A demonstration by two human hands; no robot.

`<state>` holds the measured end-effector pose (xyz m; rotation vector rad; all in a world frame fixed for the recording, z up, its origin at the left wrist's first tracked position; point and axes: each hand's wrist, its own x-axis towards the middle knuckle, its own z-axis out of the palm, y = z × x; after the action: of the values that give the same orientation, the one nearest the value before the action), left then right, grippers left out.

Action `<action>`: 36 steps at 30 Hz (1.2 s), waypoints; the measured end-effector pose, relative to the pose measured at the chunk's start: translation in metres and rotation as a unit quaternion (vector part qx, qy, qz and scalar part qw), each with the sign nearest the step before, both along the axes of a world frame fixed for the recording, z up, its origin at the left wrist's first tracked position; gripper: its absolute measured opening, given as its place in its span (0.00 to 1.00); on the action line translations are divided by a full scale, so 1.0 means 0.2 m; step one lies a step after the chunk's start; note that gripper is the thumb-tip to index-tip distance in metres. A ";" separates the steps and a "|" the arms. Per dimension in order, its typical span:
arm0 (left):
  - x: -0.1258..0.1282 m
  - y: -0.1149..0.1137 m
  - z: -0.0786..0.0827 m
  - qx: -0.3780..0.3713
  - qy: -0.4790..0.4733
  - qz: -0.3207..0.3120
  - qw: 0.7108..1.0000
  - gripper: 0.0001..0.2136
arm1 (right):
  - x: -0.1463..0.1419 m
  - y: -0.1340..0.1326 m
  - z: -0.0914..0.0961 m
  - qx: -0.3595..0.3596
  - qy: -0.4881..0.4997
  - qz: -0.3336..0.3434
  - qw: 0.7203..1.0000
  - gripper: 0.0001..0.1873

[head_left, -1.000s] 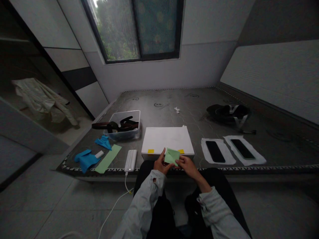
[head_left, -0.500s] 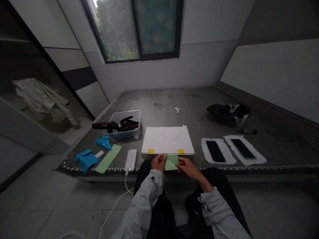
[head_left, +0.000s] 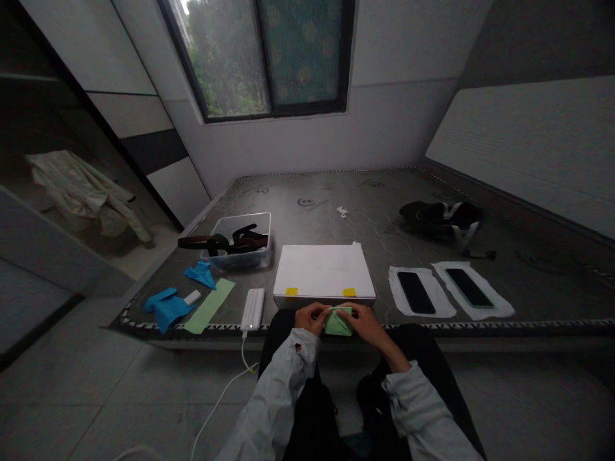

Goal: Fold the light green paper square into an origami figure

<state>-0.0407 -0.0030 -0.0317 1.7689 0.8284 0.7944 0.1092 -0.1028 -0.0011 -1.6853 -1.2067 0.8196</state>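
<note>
A small piece of folded green paper (head_left: 339, 324) is held between my two hands, just in front of the white box (head_left: 323, 270). My left hand (head_left: 311, 317) pinches its left edge with thumb and fingertips. On the other side, my right hand (head_left: 366, 324) grips the paper's top right part, its thumb and fingers closed. Two yellow stickers, a left one (head_left: 291, 292) and a right one (head_left: 349, 292), sit along the box's front edge. Parts of the paper are hidden behind my fingers.
Left of the box lie a white power bank (head_left: 253, 309) with a cable, a green paper strip (head_left: 210, 307), blue paper pieces (head_left: 172, 310) and a clear bin (head_left: 262, 259) holding belts. Two phones, one dark (head_left: 416, 293), one green-edged (head_left: 468, 287), rest on white tissues. Behind them is a cap (head_left: 423, 218).
Both hands have moved slightly toward me and to the right with the green paper. Its visible shape has changed, and my right fingers have shifted up to its top edge.
</note>
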 end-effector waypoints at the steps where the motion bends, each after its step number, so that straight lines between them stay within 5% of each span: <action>1: 0.00 0.00 0.01 0.008 0.000 -0.002 1.000 0.10 | 0.01 -0.01 0.01 -0.001 -0.031 0.008 0.999 0.17; 5: 0.00 -0.01 0.02 0.043 -0.035 -0.027 0.998 0.12 | 0.00 -0.03 0.02 -0.014 -0.087 0.062 0.994 0.14; 9: 0.01 -0.01 0.03 0.062 -0.054 -0.065 0.995 0.14 | -0.04 -0.03 -0.01 -0.032 -0.014 0.073 0.997 0.16; 15: 0.00 0.00 0.03 0.080 -0.050 -0.062 0.994 0.19 | 0.00 0.00 -0.03 -0.039 0.173 0.007 0.984 0.23; 23: 0.00 -0.01 0.02 0.104 -0.031 -0.132 0.985 0.16 | 0.06 -0.01 -0.02 -0.036 0.206 -0.068 0.976 0.28; 30: 0.01 -0.01 0.01 0.126 -0.033 -0.089 0.987 0.06 | 0.05 -0.01 -0.03 -0.022 0.216 -0.044 0.975 0.28; 36: 0.02 0.01 0.00 0.110 -0.026 -0.004 0.994 0.09 | 0.01 0.00 -0.06 -0.050 0.294 -0.021 0.954 0.33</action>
<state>-0.0372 -0.0009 -0.0326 1.9345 0.7191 0.9530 0.1117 -0.1032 -0.0133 -1.3879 -0.7232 1.2612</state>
